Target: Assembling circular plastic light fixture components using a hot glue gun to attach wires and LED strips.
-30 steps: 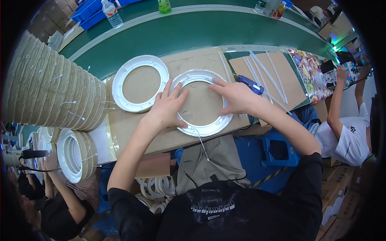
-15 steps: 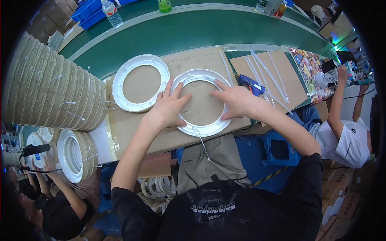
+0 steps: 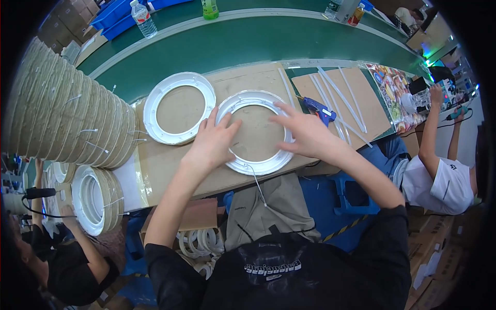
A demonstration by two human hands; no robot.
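Right hand (image 3: 309, 134), wide, now seems loosened at right of white ring (image 3: 268, 166); left hand (image 3: 211, 143), wide, stays at left, likely steadying

Glossy smooth plastic ring (image 3: 260, 168), matt cardboard sheet (image 3: 243, 77), rough fibrous-looking stacked rolls (image 3: 67, 111).

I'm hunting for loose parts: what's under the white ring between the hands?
Brown cardboard shows through the opening of the ring; whatever lies directly beneath its band is covered, so cannot be seen.
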